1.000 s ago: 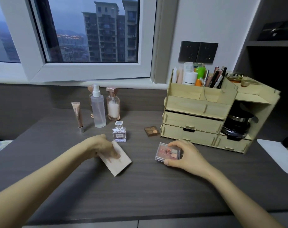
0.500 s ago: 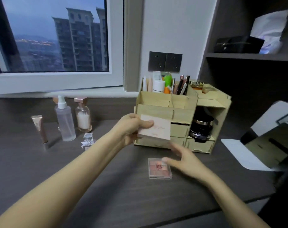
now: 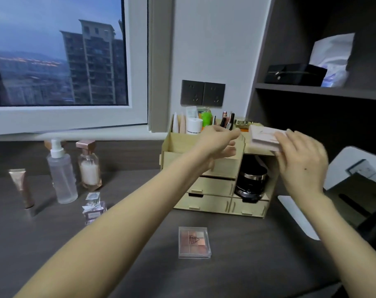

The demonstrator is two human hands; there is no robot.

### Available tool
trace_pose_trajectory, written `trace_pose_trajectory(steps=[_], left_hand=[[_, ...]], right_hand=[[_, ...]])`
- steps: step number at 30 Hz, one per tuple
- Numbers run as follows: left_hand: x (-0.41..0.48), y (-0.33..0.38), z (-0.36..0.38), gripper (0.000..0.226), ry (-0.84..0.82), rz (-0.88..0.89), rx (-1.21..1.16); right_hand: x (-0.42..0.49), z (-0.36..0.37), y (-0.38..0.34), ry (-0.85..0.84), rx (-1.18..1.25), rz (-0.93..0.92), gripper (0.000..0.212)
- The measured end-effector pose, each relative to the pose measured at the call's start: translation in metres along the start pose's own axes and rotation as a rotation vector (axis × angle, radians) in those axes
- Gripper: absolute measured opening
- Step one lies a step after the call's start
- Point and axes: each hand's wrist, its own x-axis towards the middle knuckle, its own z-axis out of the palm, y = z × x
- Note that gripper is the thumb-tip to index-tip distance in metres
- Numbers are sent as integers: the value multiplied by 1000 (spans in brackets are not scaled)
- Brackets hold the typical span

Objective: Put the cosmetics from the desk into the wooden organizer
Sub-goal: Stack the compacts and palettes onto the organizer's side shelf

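The wooden organizer (image 3: 206,203) stands at the back of the dark desk, its top slots full of tubes and pencils. A flat pale pink compact (image 3: 263,137) lies on the organizer's right upper shelf, and my right hand (image 3: 300,160) grips its right end. My left hand (image 3: 218,143) hovers open just left of the compact, fingers spread, holding nothing. On the desk lie a clear eyeshadow palette (image 3: 194,242), a small perfume bottle (image 3: 94,208), a clear spray bottle (image 3: 62,174), a rose-capped bottle (image 3: 89,166) and a rose-gold tube (image 3: 22,189).
A black jar (image 3: 250,183) fills the organizer's right open bay. A white tablet stand with a dark screen (image 3: 341,188) sits to the right. A shelf unit (image 3: 320,91) with a black box rises behind. The window sill runs along the back left.
The pink compact went from my left hand up onto the organizer's right shelf, where my right hand now holds it. My left hand let go. The view swung right.
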Motion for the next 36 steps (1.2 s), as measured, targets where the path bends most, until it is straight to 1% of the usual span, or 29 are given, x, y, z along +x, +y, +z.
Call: trace_pose_trajectory(steps=[3,5,6,8,11,13,14,15,16,18,19,20,21,22,24,26,27,28,30,31,33,35,36], left_hand=[[-7,-12,-17,4,38,191,287],[-15,-25,-30,10,-41,238,560],[-21,-33,-35,15,-119,221,723],[-28,-52,-45,25,-287,131,1057],[-31,-83,-57,54,-475,-36,1420],[-31,-105,-63,74,-565,-87,1543],[-32,-114,-65,82,-590,-100,1560],[-33,-122,-67,87,-601,-105,1550],[-34,-128,-69,88,-598,-103,1524],[-37,-138,-71,79,-558,-56,1475],[-39,-141,-72,70,-538,-11,1468],[-42,-144,-73,62,-520,37,1472],[-44,-146,-74,57,-510,81,1482],[-47,-147,-75,56,-506,117,1496],[-52,-146,-75,57,-476,177,1499],[-54,-131,-73,57,-374,236,1379],[-54,-119,-71,60,-315,251,1285],[-53,-105,-69,63,-261,258,1192],[-50,-80,-63,67,-199,252,1039],[-49,-69,-59,66,-191,256,992],[-46,-48,-48,61,-190,282,925],[-41,-32,-38,57,-167,360,868],[-37,-25,-34,55,-134,432,861]], right_hand=[[9,13,16,-120,-48,-50,41],[14,19,17,-200,-68,-111,37],[16,21,17,-247,-80,-124,33],[23,21,14,-374,-129,-125,27],[33,15,8,-577,-245,-107,38],[35,12,4,-605,-303,-104,46],[33,10,0,-579,-315,-102,51],[29,6,-6,-509,-279,-88,52],[24,3,-13,-398,-201,-70,48],[7,-4,-29,-137,-27,-91,28],[-5,-8,-39,-45,46,-131,21],[-16,-11,-48,-6,113,-187,17],[-28,-13,-58,-17,172,-245,14],[-39,-14,-65,-65,227,-299,13],[-59,-11,-76,-227,351,-368,17],[-69,-11,-81,-424,480,-386,29],[-71,-11,-82,-480,516,-405,35],[-70,-11,-82,-496,532,-438,40],[-63,-14,-81,-442,540,-506,44],[-57,-16,-79,-374,544,-522,40],[-41,-20,-71,-185,526,-519,28],[-25,-21,-55,-41,469,-448,24],[-16,-20,-43,16,441,-378,24]])
